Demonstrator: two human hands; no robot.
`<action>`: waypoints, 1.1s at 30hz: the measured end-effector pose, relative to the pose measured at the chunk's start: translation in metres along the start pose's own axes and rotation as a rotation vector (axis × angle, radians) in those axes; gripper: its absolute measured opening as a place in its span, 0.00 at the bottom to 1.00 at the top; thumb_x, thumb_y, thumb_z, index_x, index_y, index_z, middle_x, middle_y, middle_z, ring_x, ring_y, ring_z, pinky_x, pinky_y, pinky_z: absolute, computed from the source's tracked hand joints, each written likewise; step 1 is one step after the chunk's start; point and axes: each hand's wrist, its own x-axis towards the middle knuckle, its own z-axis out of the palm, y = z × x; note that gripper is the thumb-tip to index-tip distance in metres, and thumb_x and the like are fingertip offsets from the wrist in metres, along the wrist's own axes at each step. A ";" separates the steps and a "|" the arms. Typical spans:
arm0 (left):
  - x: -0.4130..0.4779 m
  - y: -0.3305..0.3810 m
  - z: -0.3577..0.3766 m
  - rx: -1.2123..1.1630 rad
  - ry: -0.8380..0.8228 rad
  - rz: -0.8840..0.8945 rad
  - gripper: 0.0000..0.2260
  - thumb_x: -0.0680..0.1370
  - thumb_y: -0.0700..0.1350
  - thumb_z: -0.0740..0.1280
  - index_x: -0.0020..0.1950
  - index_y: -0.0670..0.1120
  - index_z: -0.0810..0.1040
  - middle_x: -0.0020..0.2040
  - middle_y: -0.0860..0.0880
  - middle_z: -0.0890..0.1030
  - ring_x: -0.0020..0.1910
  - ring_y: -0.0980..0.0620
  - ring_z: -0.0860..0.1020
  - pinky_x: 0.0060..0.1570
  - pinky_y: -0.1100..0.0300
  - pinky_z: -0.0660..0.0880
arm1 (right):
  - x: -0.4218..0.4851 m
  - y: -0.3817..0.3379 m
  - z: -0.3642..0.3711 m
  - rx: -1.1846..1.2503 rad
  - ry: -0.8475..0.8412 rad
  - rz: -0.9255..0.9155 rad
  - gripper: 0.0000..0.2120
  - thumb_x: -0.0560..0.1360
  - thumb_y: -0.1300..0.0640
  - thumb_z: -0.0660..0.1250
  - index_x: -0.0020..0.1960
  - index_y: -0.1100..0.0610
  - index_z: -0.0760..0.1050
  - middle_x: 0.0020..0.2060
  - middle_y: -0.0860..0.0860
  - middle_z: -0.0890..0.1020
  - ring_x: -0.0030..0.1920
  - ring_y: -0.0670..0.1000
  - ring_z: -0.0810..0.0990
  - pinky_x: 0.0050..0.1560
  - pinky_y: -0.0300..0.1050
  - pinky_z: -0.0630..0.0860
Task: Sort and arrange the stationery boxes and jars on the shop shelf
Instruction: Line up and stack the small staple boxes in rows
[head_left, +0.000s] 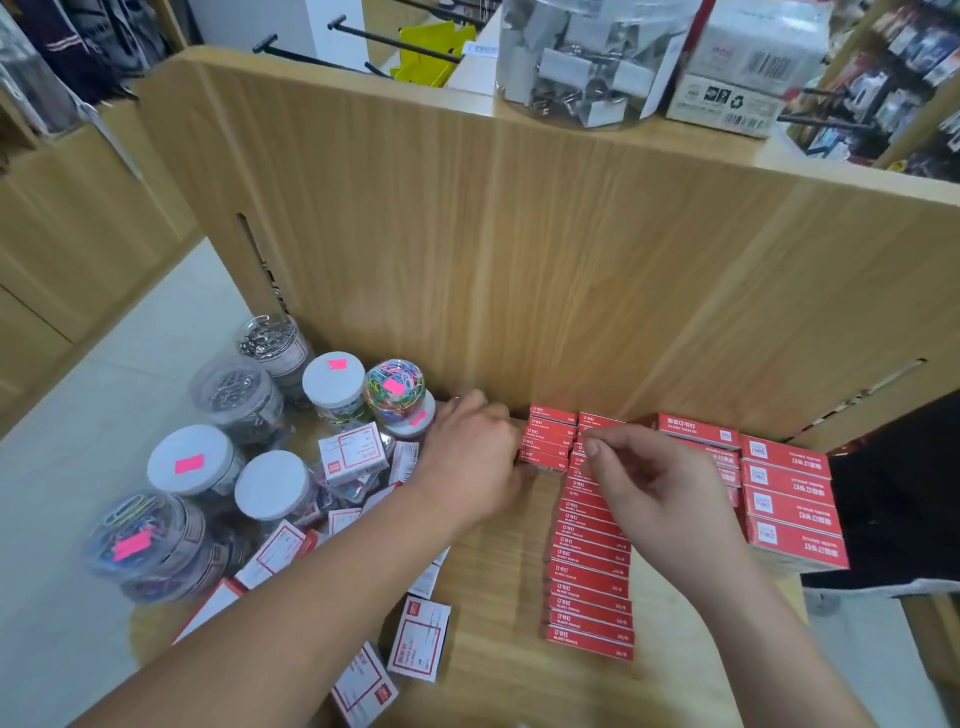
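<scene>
Red boxes are being lined up at the back of the shelf (493, 597). The left hand (472, 457) is curled against a short stack (548, 441), its hold hidden. The right hand (660, 483) is pinched thumb to finger over the long row (592, 587); whether a box is held cannot be told. Squaring stack with row seems next. Jars (195, 460) and loose white boxes (421, 642) crowd the left.

views: one, head-worn | position: above shelf (493, 597) near edge | facing: forward and steeply down toward far back panel (519, 260) | range: close | lens: wide, edges bowed
</scene>
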 end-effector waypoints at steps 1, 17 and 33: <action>-0.001 0.000 -0.004 -0.005 -0.010 0.019 0.15 0.77 0.58 0.68 0.55 0.49 0.83 0.51 0.50 0.80 0.59 0.45 0.71 0.58 0.52 0.68 | 0.000 -0.001 0.001 -0.010 -0.009 -0.005 0.04 0.79 0.53 0.70 0.49 0.46 0.84 0.38 0.44 0.85 0.40 0.47 0.84 0.42 0.50 0.80; -0.166 -0.065 -0.091 -0.429 0.246 -0.251 0.01 0.74 0.49 0.73 0.45 0.54 0.83 0.38 0.57 0.80 0.36 0.58 0.77 0.37 0.54 0.77 | -0.041 -0.037 0.104 -0.225 -0.275 -0.002 0.05 0.74 0.49 0.74 0.48 0.49 0.84 0.42 0.40 0.84 0.42 0.40 0.81 0.42 0.43 0.79; -0.230 -0.048 -0.052 -0.796 0.249 -0.279 0.15 0.77 0.48 0.72 0.62 0.61 0.76 0.50 0.60 0.81 0.40 0.58 0.79 0.41 0.63 0.77 | -0.029 -0.057 0.124 -0.305 -0.235 -0.074 0.16 0.71 0.45 0.77 0.57 0.47 0.83 0.49 0.39 0.79 0.47 0.41 0.80 0.44 0.42 0.77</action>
